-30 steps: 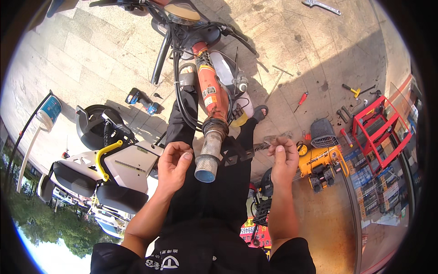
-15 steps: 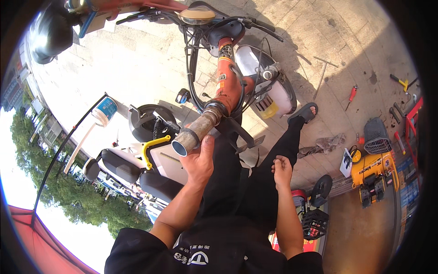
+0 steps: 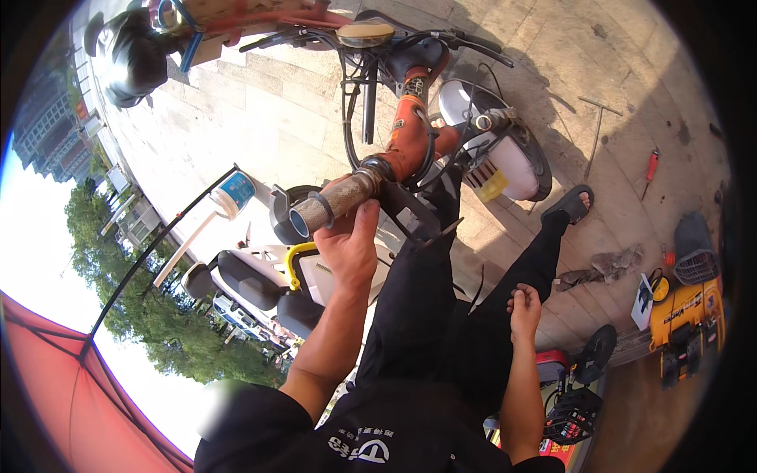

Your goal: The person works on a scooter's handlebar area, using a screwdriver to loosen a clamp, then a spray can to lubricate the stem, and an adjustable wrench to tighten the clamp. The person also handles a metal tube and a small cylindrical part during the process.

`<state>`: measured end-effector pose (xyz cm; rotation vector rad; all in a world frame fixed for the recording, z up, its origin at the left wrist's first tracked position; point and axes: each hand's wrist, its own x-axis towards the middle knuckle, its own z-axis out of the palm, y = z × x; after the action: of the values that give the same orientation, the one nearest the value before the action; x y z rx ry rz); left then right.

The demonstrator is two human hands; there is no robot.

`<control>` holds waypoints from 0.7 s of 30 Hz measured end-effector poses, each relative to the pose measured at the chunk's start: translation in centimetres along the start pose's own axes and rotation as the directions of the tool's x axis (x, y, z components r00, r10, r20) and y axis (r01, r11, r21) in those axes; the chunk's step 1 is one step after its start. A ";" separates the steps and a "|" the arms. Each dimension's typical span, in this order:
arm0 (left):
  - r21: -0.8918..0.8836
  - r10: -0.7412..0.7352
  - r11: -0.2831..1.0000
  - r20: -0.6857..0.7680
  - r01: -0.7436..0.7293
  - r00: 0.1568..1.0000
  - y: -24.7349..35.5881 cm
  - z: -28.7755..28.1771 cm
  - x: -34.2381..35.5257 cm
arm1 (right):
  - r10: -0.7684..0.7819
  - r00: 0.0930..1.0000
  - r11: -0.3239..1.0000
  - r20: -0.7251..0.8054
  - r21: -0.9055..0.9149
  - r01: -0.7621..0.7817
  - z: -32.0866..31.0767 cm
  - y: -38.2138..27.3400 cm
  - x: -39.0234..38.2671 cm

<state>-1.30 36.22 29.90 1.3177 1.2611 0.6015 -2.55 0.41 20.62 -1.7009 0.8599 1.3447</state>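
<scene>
My left hand [image 3: 352, 251] is wrapped round the near end of a worn, brownish metal tube [image 3: 344, 199], its thumb on the right side. A dark ring circles the tube close to its open end, which points toward me. Beyond a dark collar the tube joins the orange frame [image 3: 408, 142] of a two-wheeler, with cables, handlebars [image 3: 465, 42] and a round headlamp [image 3: 366, 33] at the far end. Over my right thigh, my right hand [image 3: 523, 309] has its fingers curled together, apart from the frame. Whether anything small is inside them is hidden.
On the paving to the right lie a T-shaped metal tool [image 3: 597, 130], a red screwdriver [image 3: 651, 172], a grey rag [image 3: 607, 266] and a yellow machine [image 3: 688, 322]. A white two-wheeler with a dark seat [image 3: 247, 280] stands at left, near a blue-white bucket [image 3: 233, 194].
The whole scene has shifted rightward in the picture as my head turned. My left hand keeps its hold on the tube; my right hand stays curled over my thigh.
</scene>
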 end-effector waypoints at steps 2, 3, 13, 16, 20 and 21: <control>0.034 -0.012 0.999 0.019 0.011 1.000 -0.1 -0.4 0.1 | 0.009 1.000 1.000 -0.006 0.003 -0.009 -0.2 0.3 0.1; 0.044 -0.025 0.999 0.023 0.024 0.999 -0.1 -0.5 0.1 | 0.018 1.000 1.000 -0.015 0.011 -0.018 -0.2 0.5 0.2; -0.034 0.040 0.999 -0.036 -0.041 0.999 -1.3 -1.2 -1.0 | -0.038 0.999 0.996 -0.003 0.078 0.038 -1.1 0.3 1.6; 0.013 -0.004 1.000 -0.139 0.006 0.990 -2.1 -2.0 -3.1 | -0.106 0.994 0.991 0.024 0.079 0.104 -2.6 -1.2 2.9; -0.023 -0.149 0.988 -0.339 0.151 0.929 -4.3 -2.5 -8.9 | -0.216 0.969 0.974 0.121 -0.048 0.223 -6.4 -4.4 4.1; -0.068 -0.185 0.983 -0.315 0.173 0.931 -5.2 -2.1 -10.7 | -0.234 0.962 0.960 0.138 -0.121 0.251 -7.7 -5.3 4.0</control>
<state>-7.94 26.15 29.13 1.0842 1.6074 0.7260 6.33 -4.09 18.61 -1.7440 0.4790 1.3476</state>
